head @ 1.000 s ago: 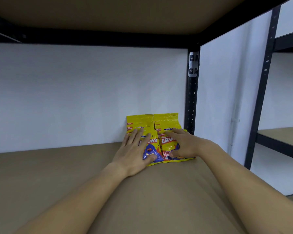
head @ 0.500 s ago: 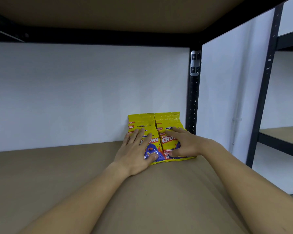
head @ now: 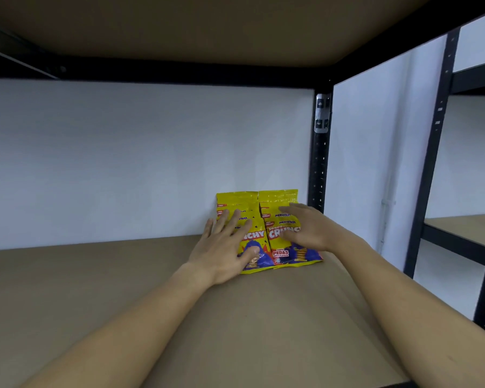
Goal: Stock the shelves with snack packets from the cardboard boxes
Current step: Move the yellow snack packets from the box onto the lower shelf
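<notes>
My left hand [head: 224, 247] lies flat on the left stack of snack packets [head: 240, 204], fingers straight and spread, thumb down near the lower edge, pressing and gripping nothing. My right hand [head: 305, 228] is also open, fingers extended across the front of the right stack of snack packets [head: 277, 196]; I cannot tell whether the palm presses or only brushes it. I judge both hands are there to square the stacks and keep them leaning back. The packets are glossy yellow film pouches with crimped top seams, red lettering and a purple band at the foot, soft and slippery, likely to slide unless patted into place. The two stacks stand side by side, touching, tilted against the white wall [head: 123, 163] at the back right corner of the shelf [head: 123, 303], just beside the black perforated upright [head: 318, 169]. That corner gives them support behind. The shelf board is matte brown fibreboard, flat and smooth, with another such board overhead. Most of the shelf is still unstocked, so I judge the task barely begun; no cardboard boxes are in view.
</notes>
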